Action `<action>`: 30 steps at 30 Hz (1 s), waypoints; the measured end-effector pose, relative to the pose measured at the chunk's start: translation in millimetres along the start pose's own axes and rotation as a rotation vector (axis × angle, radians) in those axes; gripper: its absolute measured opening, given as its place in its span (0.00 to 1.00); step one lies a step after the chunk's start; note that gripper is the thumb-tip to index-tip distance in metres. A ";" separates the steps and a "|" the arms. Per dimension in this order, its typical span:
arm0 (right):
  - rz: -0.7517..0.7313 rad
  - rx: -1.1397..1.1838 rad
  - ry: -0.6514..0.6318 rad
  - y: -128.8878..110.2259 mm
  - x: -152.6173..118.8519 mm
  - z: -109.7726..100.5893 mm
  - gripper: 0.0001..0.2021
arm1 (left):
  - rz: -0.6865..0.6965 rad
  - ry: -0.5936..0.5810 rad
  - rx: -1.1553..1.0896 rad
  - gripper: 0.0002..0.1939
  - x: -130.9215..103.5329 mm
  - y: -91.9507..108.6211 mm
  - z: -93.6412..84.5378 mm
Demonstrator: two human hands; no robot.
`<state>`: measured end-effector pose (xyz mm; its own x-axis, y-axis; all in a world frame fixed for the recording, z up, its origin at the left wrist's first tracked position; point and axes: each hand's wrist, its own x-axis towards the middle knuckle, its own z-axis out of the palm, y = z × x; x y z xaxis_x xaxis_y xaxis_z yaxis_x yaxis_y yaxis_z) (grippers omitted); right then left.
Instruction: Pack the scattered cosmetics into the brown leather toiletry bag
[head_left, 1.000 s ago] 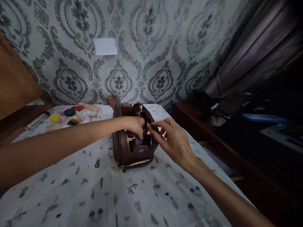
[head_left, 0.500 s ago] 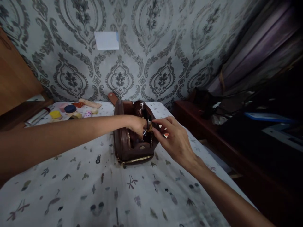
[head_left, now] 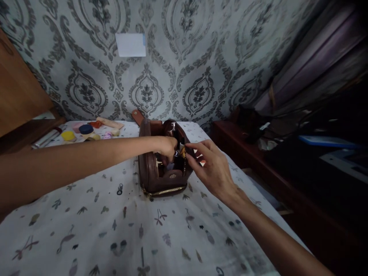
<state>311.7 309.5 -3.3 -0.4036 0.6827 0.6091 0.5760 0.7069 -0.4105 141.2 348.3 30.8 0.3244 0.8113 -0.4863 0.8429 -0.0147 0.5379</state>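
Observation:
A dark brown leather bag [head_left: 146,170] stands on the patterned sheet with its top unzipped and a gold zipper [head_left: 166,191] along the front. My left hand [head_left: 167,147] reaches down inside it from the left. Its fingers are curled and partly hidden, beside a shiny silver piece [head_left: 176,153]; what they hold cannot be made out. At the right rim, my right hand [head_left: 212,161] pinches the bag's edge between thumb and fingers. Toward the back of the opening, a shiny capped item [head_left: 173,127] stands up inside.
Several small jars and tubes lie at the back left, among them a yellow-lidded jar [head_left: 68,135], a dark blue lid [head_left: 86,129] and a beige tube [head_left: 109,122]. A brown strap [head_left: 137,116] sticks up behind the bag. Dark red wooden furniture [head_left: 244,149] borders the sheet at right.
My left hand has shifted slightly up and back within the bag, its fingers still hidden. The right hand keeps its pinch on the rim. The whole view has tilted a little.

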 end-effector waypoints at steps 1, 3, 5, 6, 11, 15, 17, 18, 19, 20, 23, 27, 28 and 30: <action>0.004 0.011 0.001 0.1 -0.3 0.2 0.10 | -0.002 0.007 -0.002 0.08 -0.1 -0.2 -0.7; 0.005 0.024 0.002 0.3 -0.6 0.4 0.11 | -0.008 0.014 -0.002 0.08 -0.2 0.0 -1.9; -0.002 0.022 0.006 0.3 -0.6 0.4 0.11 | -0.017 0.006 -0.004 0.08 -0.2 0.6 -2.1; -0.006 0.019 0.006 0.2 -0.5 0.3 0.11 | -0.021 -0.003 -0.007 0.07 -0.2 1.0 -1.8; -0.002 -0.002 -0.023 -0.8 0.1 -0.7 0.11 | -0.030 -0.040 0.001 0.07 -0.6 2.1 0.9; 0.001 -0.002 -0.027 -0.9 -0.8 -0.5 0.12 | -0.015 -0.021 0.031 0.06 -0.7 0.2 1.6; -0.002 -0.003 -0.025 -1.0 -1.6 0.2 0.12 | 0.000 -0.009 0.047 0.06 -1.0 -1.1 1.5; -0.003 -0.004 -0.023 -1.2 -1.9 0.6 0.12 | 0.009 -0.003 0.057 0.05 -1.1 -1.7 1.2; -0.004 -0.005 -0.019 -1.6 -2.1 1.0 0.12 | 0.018 0.002 0.070 0.05 -1.3 -2.3 0.8; -0.005 -0.006 -0.015 -1.9 -2.1 1.3 0.12 | 0.028 0.007 0.085 0.04 -1.5 -2.9 0.1; -0.002 -0.012 -0.016 -2.9 -1.9 1.3 0.12 | 0.055 0.010 0.126 0.04 -1.2 -4.3 -2.3; 0.006 0.002 -0.031 -2.2 -1.8 -0.7 0.12 | 0.075 -0.002 0.132 0.06 1.1 -6.3 -3.9; 0.009 0.010 -0.032 -1.9 -2.0 -1.3 0.12 | 0.078 -0.007 0.128 0.07 1.8 -6.9 -3.7; 0.018 0.026 -0.032 -1.5 -2.5 -2.3 0.12 | 0.080 -0.021 0.117 0.09 3.0 -8.4 -2.8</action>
<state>313.5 306.3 -2.7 -0.4162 0.7007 0.5795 0.5646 0.6987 -0.4393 133.9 352.5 26.7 0.4006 0.7926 -0.4597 0.8579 -0.1481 0.4920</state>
